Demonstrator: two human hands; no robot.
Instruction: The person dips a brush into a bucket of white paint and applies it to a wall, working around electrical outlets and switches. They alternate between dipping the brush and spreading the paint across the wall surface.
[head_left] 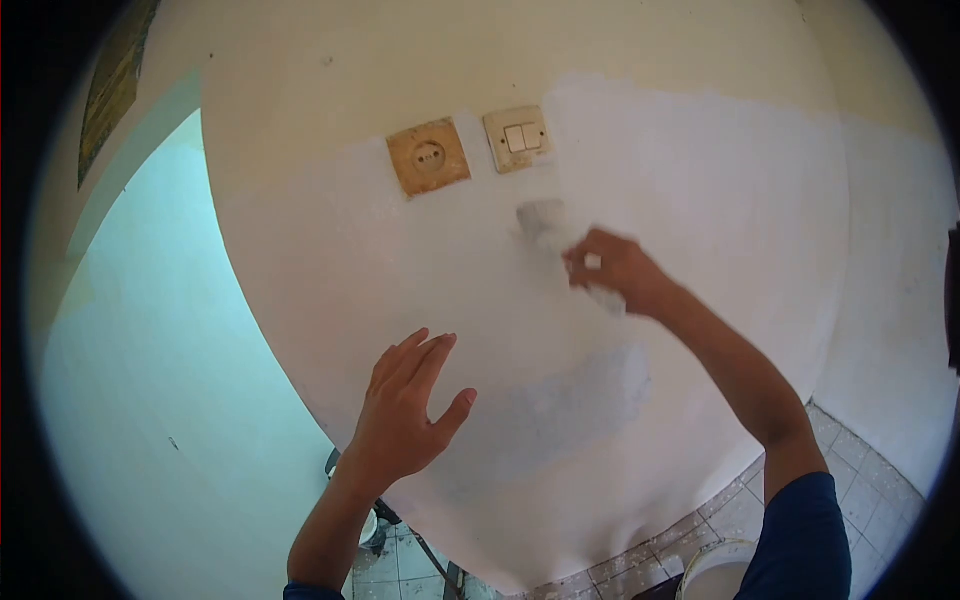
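Observation:
My right hand (618,270) grips a paintbrush (541,217), its bristle end toward the wall just below the light switch (516,138). The brush is a little blurred, and its pale handle end pokes out beneath my fingers. In front of the wall, lower and to the left, my left hand (408,408) has its fingers stretched up and thumb apart, with nothing in it. A white coat covers the middle of the wall (660,180), with a damp greyish patch (560,410) low down. Left of the switch is a stained wall socket (428,157).
A bucket (718,572) stands on the tiled floor (845,465) at lower right, partly behind my sleeve. An arched opening (150,300) lies left of the wall. Dark objects (400,525) stand on the floor below my left arm.

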